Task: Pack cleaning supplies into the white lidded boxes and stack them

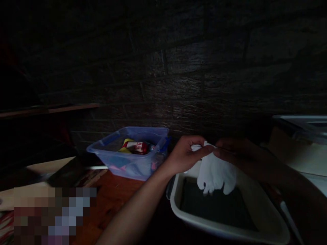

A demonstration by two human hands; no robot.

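Note:
A bunched white cloth (216, 173) hangs from both hands, its lower folds spread out over a pale basin (176, 204) with something dark, perhaps water, in the bottom. My left hand (187, 153) pinches the top of the cloth between thumb and fingers. Close beside it, my right hand (230, 151) grips the same upper edge, its thumb near the left thumb. Deep shadow covers most of the right hand's fingers.
Left of the basin, a translucent blue plastic box (125, 160) holds a red bottle (140, 147) and other items. Open cardboard (51, 166) lies at far left under a shelf edge (51, 109). More containers (301, 146) stand at right. A dark brick-patterned wall (163, 85) rises behind.

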